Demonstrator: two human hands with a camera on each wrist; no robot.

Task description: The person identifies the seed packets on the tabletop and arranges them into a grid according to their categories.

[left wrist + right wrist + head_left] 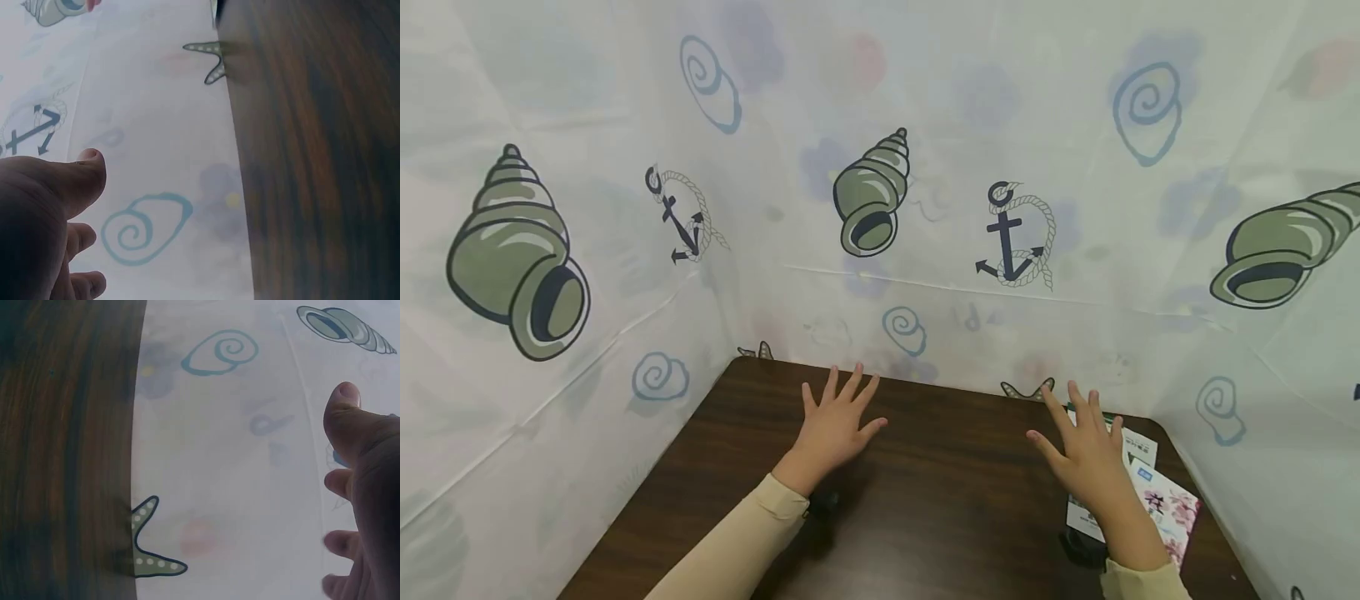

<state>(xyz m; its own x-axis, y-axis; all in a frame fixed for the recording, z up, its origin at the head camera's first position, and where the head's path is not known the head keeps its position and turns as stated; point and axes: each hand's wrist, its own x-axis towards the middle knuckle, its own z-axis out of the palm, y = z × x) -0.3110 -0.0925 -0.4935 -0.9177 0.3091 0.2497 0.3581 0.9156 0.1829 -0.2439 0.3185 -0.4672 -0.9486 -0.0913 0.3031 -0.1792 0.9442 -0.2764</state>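
In the head view my left hand is held over the dark wooden table, fingers spread and nothing in it. My right hand is spread in the same way at the right side, overlapping some printed papers in this view. One is a white card with pink flowers; a white sheet lies behind it. In the left wrist view the thumb points out from the palm. The right wrist view shows the other thumb and several fingertips, with nothing held.
A white curtain printed with shells, anchors and starfish surrounds the table on the left, back and right. By the right wrist a black object lies at the papers' near end, partly hidden.
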